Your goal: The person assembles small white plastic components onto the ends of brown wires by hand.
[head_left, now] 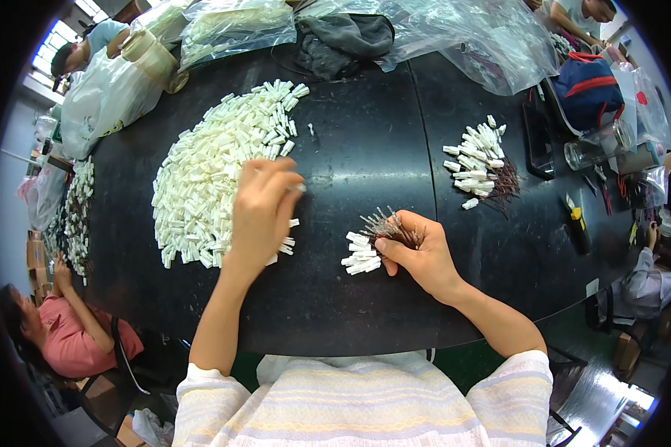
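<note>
The right hand (421,253) is pinching a bunch of dark wires (397,233) between thumb and fingers, with silvery tips poking up; some small white pieces (361,255) are sticking out on the left side of that bunch; the left hand (265,200) is hovering by the right side of the big white pile (205,179), its fingers curling toward the thumb; it is looking blurry, so I cannot tell if it is pinching a piece.

The person seems to be putting white pieces on wires; doing this well is likely meaning keeping the tips fanned out, picking one piece at a time, and pushing it on straight; squeezing too hard may be bending the wires.

The near edge of the counter (335,316) is curving just in front of the striped shirt (365,402); bare counter is lying between the big pile and the right hand, so the left hand is having an easy way across; a second bunch of white pieces (473,164) with brown wires (505,185) is resting farther right, and a yellow cutter (576,214) is lying beyond it; plastic bags (492,45) are crowding the far edge.
</note>
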A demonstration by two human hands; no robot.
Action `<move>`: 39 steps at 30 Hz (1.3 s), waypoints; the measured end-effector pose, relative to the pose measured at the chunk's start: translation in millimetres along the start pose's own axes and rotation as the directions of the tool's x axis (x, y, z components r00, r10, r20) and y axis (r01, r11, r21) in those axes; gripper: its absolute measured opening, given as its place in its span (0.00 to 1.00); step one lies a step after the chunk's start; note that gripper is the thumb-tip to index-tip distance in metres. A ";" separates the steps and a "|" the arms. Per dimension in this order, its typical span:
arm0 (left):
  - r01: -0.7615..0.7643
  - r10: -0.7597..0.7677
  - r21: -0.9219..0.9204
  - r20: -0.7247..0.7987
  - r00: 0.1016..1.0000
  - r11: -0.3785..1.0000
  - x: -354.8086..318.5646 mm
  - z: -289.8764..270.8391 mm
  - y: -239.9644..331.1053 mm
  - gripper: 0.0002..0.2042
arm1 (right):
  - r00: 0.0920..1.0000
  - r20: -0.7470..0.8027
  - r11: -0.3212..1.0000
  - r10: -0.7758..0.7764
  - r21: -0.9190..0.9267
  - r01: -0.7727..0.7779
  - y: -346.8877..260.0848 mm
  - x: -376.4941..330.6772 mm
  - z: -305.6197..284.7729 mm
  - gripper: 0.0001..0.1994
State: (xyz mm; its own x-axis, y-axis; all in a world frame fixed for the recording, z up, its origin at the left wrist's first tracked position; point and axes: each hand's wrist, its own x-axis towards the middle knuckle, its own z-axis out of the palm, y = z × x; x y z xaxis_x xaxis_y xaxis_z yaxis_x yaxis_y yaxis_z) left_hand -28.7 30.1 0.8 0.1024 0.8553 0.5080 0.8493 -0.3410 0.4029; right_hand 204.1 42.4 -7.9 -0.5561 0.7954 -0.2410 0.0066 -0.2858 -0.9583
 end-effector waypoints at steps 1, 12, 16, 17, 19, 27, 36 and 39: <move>0.121 -0.104 -0.208 0.091 0.990 0.971 -4.7 0.7 12.1 0.08 | 1.000 0.007 1.000 -0.003 -0.013 0.003 0.9 0.1 -1.0 0.03; 0.544 -0.257 -0.628 0.493 0.832 0.556 -24.4 5.5 33.0 0.08 | 0.999 -0.039 0.999 -0.017 -0.052 0.015 0.8 0.0 2.7 0.03; 0.528 -0.264 -0.596 0.476 0.839 0.604 -26.5 6.8 33.5 0.08 | 0.999 -0.043 0.996 -0.027 -0.082 0.023 1.4 -0.3 4.1 0.04; 0.529 -0.264 -0.596 0.476 0.839 0.604 -26.5 6.8 34.4 0.08 | 0.999 -0.040 0.995 -0.034 -0.091 0.030 2.6 -0.2 4.3 0.04; 0.501 -0.260 -0.573 0.452 0.853 0.649 -25.4 6.1 37.4 0.08 | 0.998 -0.045 0.993 -0.040 -0.111 0.035 2.7 -0.2 4.7 0.04; 0.398 -0.219 -0.545 0.365 0.905 0.738 -26.8 6.0 41.1 0.08 | 0.997 -0.055 0.985 -0.048 -0.166 0.038 2.4 -0.3 6.3 0.04; 0.138 -0.077 -0.458 0.150 0.986 0.878 -28.6 10.4 49.8 0.09 | 0.993 -0.096 0.980 -0.069 -0.194 0.049 2.4 -1.5 7.7 0.05; 0.203 -0.129 -0.503 0.177 0.976 0.840 -30.5 14.0 53.9 0.09 | 0.994 -0.058 0.983 -0.091 -0.166 0.080 3.4 -2.0 6.0 0.04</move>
State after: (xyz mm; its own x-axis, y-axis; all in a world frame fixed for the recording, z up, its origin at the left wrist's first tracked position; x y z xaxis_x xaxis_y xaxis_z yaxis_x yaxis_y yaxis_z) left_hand 21.1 -8.9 -3.6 0.0818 0.9476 0.3087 0.4737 -0.3095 0.8245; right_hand 200.2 36.6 -9.8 -0.5051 0.8478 -0.1614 0.0998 -0.1284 -0.9867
